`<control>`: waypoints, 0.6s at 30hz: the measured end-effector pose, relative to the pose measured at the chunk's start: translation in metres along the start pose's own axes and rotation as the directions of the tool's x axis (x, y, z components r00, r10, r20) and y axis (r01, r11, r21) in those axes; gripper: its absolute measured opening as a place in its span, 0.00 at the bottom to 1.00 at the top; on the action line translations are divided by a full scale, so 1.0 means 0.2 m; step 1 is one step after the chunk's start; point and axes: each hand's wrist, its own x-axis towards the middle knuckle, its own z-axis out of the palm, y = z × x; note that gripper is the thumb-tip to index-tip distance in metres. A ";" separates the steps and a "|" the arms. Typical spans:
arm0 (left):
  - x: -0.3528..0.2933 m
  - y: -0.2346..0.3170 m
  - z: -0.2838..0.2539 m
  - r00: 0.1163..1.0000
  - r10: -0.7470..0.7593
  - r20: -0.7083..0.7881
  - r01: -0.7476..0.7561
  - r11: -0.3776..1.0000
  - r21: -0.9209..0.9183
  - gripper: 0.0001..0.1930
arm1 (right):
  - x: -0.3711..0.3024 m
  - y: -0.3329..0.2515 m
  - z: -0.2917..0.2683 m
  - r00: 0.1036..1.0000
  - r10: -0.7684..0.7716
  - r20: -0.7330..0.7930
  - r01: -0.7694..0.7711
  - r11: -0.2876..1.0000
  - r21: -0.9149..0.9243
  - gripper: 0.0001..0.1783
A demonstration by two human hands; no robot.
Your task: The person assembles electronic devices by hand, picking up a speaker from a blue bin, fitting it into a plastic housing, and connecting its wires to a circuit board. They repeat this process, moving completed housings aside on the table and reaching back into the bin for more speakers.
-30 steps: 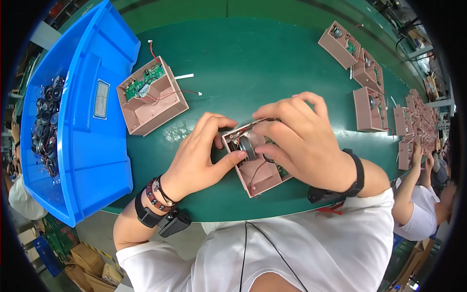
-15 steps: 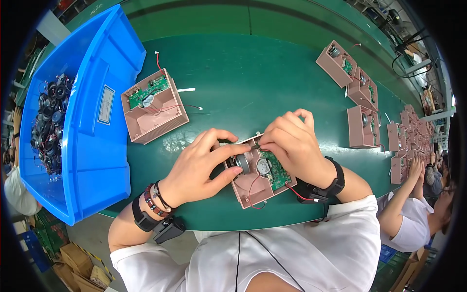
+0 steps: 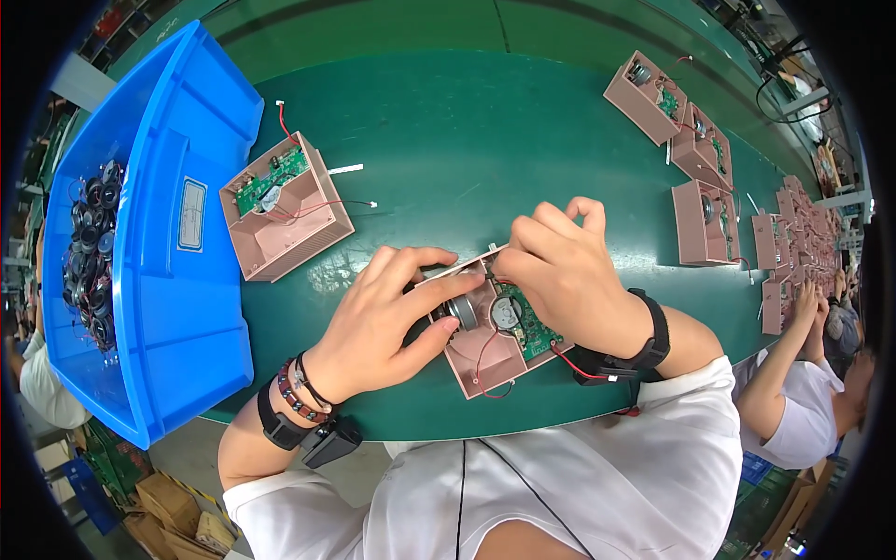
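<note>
A pink plastic housing (image 3: 485,359) lies on the green table in front of me, holding a green circuit board (image 3: 532,327), a round speaker (image 3: 464,311) and red wires. My left hand (image 3: 387,317) grips the housing's left side, thumb and fingers around the speaker. My right hand (image 3: 560,271) rests over the housing's top edge, fingertips pinched on a small part there; what it pinches is hidden.
A second open pink housing (image 3: 285,210) with a circuit board lies to the left. A blue bin (image 3: 168,243) of black round speakers stands at far left. Several more pink housings (image 3: 695,159) run along the right, where another person's arm (image 3: 784,373) works.
My right hand has slid toward the housing's top edge, uncovering the circuit board and speaker. My left hand keeps its hold.
</note>
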 end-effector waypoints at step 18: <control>0.00 -0.01 0.01 0.987 0.089 -0.131 -0.091 0.996 -0.006 0.21 | 0.03 0.04 -0.10 0.992 -0.101 -0.081 0.114 0.979 0.168 0.09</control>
